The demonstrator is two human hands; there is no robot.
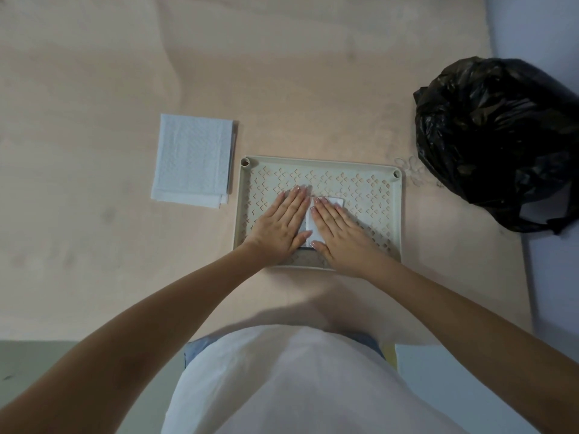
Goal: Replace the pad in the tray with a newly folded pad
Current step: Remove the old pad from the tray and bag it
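- tray (397, 214): pale grey-green, patterned with small cut-out diamonds
- folded pad (192, 161): white, quilted texture
- bag (498, 136): glossy black
- table (125, 73): light beige

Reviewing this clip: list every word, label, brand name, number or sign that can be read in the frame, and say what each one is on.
None: no readable text appears anywhere in the frame.
Tray: only a cut-out pattern, no lettering.
Small folded pad under the left hand and right hand: plain white.
Larger folded pad left of the tray: embossed texture only.
Black bag: no print visible.
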